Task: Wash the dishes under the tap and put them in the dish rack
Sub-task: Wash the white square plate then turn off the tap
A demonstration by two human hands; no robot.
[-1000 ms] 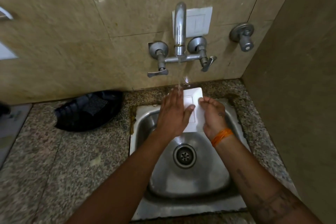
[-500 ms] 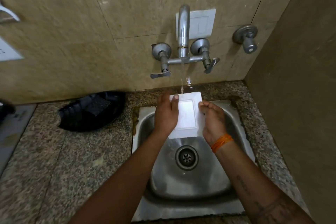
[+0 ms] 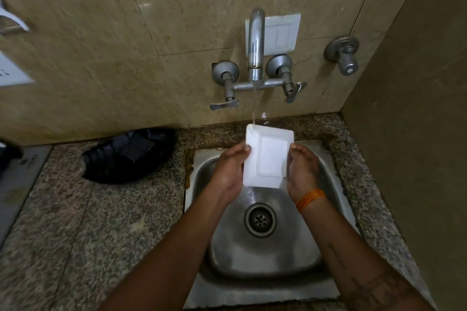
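Left hand (image 3: 228, 171) slid off dish face to left edge; white dish (image 3: 269, 159) now gripped both sides with right hand (image 3: 300, 171), frame centre, far corner under tap (image 3: 256, 45) stream. Rinsing, racking pending.

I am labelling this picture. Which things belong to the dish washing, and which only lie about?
In use: white rectangular dish, left hand, right hand, running tap, steel sink.

Lying about: black tray on the counter, wall switch, wall valve.
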